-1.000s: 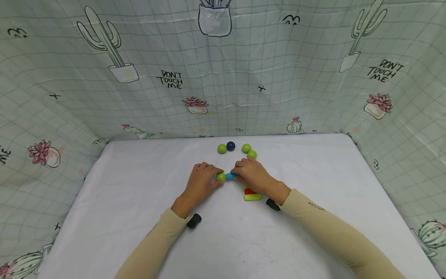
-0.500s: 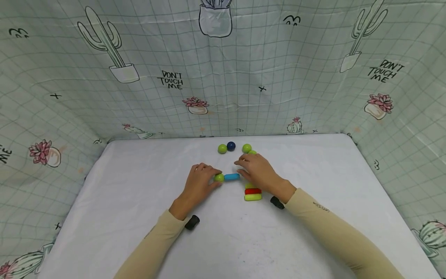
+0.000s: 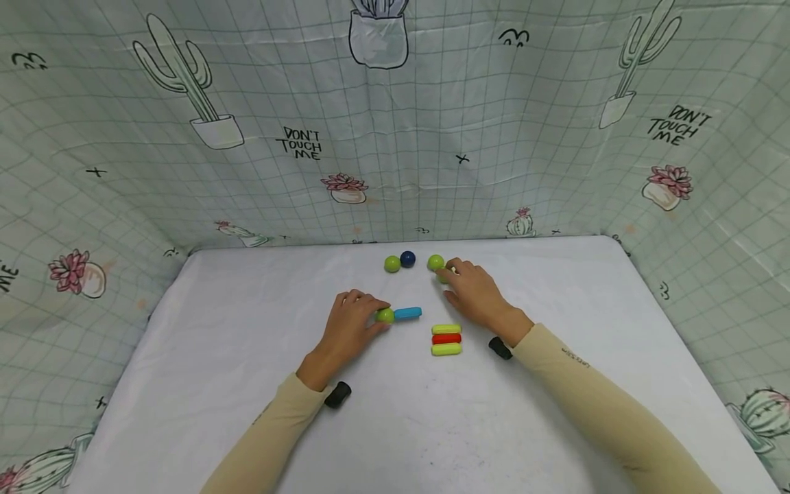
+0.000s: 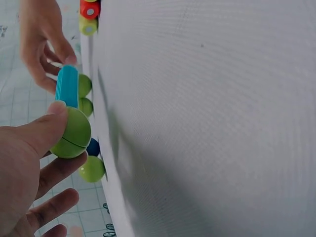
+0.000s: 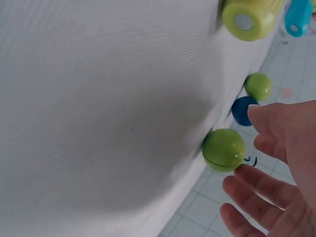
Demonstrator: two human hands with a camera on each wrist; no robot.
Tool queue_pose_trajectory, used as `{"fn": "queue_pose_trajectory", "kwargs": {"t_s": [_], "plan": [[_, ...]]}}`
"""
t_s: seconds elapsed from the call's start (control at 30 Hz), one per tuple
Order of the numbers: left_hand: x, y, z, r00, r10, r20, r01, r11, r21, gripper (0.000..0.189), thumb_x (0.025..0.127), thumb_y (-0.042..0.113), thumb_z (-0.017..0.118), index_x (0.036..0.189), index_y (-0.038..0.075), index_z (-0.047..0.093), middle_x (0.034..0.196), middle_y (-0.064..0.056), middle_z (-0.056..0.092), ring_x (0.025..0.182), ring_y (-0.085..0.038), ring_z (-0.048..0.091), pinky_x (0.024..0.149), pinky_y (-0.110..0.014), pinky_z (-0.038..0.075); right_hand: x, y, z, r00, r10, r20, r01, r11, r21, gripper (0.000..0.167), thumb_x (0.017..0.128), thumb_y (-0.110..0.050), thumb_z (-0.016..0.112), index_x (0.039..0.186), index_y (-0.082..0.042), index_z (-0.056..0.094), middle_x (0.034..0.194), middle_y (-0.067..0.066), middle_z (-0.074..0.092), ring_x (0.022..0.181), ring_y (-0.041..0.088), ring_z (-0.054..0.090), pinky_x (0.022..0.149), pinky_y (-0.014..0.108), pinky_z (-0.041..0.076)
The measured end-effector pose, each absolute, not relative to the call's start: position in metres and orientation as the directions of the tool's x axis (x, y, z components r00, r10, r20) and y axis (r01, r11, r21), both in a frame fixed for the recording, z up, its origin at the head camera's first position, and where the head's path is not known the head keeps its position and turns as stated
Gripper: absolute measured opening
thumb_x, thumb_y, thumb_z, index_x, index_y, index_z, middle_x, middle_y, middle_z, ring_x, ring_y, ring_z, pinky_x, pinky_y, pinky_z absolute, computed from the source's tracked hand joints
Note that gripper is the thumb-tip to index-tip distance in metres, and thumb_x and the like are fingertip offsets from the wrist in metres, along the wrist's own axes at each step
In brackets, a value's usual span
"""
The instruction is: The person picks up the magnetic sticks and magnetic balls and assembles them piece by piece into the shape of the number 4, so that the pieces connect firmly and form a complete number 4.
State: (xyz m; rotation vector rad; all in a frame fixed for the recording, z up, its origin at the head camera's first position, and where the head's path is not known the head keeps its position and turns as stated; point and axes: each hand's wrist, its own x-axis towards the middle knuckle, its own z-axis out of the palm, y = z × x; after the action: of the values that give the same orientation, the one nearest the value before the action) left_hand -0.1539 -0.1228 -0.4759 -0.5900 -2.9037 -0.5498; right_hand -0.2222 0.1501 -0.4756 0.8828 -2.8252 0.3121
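Observation:
My left hand (image 3: 353,326) pinches a green ball (image 4: 74,131) between thumb and fingers. A ribbed blue rod (image 3: 409,313) sticks out from that ball toward the right, its far end free. Farther back, my right hand (image 3: 475,295) reaches over a green ball (image 5: 223,148), with thumb and fingers spread apart. One fingertip is at or very near this ball's edge; contact is hard to tell. In the head view the hand partly covers it. Another green ball (image 3: 435,262) lies just behind.
A green ball (image 3: 392,263) and a dark blue ball (image 3: 407,259) sit side by side near the back edge. Nearer, a yellow-green rod (image 3: 446,329), a red rod (image 3: 446,339) and another yellow-green rod (image 3: 446,350) lie in a row on the white table (image 3: 247,357).
My right hand has let go of the blue rod and moved back and right to the green balls. The left hand has shifted slightly left, still holding its ball with the rod.

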Motion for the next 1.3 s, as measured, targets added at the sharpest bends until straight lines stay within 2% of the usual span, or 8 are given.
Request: {"fn": "queue_pose_trajectory", "kwargs": {"t_s": [0.2,0.53,0.87,1.1,1.3], "plan": [[-0.155,-0.123,-0.474,-0.916,0.352,0.191,0.398,0.852,0.341,0.035,0.092,0.027,0.084,0.124,0.014,0.078,0.112,-0.002,0.077,0.116,-0.026,0.061,0.11,-0.05,0.041,-0.228,0.152,-0.476,-0.817,-0.537,0.209,-0.569,0.809,-0.145,0.042,0.095,-0.01,0.08,0.135,-0.003,0.068,0.128,0.02,0.063,0.108,0.037,0.064,0.091,0.051,0.057],[-0.155,-0.124,-0.473,-0.919,0.347,0.187,0.392,0.853,0.345,0.035,0.092,0.027,0.085,0.124,0.014,0.078,0.112,-0.002,0.077,0.117,-0.027,0.061,0.11,-0.051,0.041,-0.235,0.151,-0.475,-0.843,-0.498,0.203,-0.529,0.836,-0.146,0.032,0.094,-0.005,0.08,0.125,-0.003,0.076,0.111,0.016,0.066,0.099,0.033,0.064,0.084,0.046,0.058],[-0.152,-0.126,-0.474,-0.922,0.339,0.189,0.386,0.85,0.36,0.035,0.091,0.026,0.085,0.123,0.014,0.078,0.111,-0.002,0.077,0.114,-0.027,0.062,0.109,-0.052,0.042,-0.223,0.15,-0.48,-0.85,-0.495,0.182,-0.523,0.836,-0.168,0.032,0.092,-0.006,0.083,0.122,-0.001,0.074,0.107,0.014,0.068,0.097,0.031,0.065,0.085,0.045,0.058],[-0.154,-0.128,-0.474,-0.918,0.344,0.195,0.394,0.841,0.371,0.035,0.091,0.026,0.085,0.123,0.014,0.078,0.112,-0.003,0.077,0.115,-0.027,0.062,0.111,-0.052,0.041,-0.209,0.145,-0.477,-0.832,-0.522,0.185,-0.554,0.798,-0.24,0.034,0.091,-0.011,0.085,0.122,-0.002,0.074,0.105,0.011,0.068,0.093,0.028,0.063,0.08,0.042,0.058],[-0.154,-0.129,-0.474,-0.92,0.342,0.193,0.391,0.843,0.369,0.035,0.091,0.026,0.085,0.124,0.014,0.078,0.113,-0.003,0.077,0.116,-0.028,0.062,0.111,-0.052,0.041,-0.195,0.138,-0.472,-0.822,-0.538,0.187,-0.569,0.76,-0.313,0.035,0.091,-0.013,0.085,0.122,-0.004,0.074,0.106,0.008,0.069,0.093,0.026,0.064,0.081,0.041,0.058]]}}
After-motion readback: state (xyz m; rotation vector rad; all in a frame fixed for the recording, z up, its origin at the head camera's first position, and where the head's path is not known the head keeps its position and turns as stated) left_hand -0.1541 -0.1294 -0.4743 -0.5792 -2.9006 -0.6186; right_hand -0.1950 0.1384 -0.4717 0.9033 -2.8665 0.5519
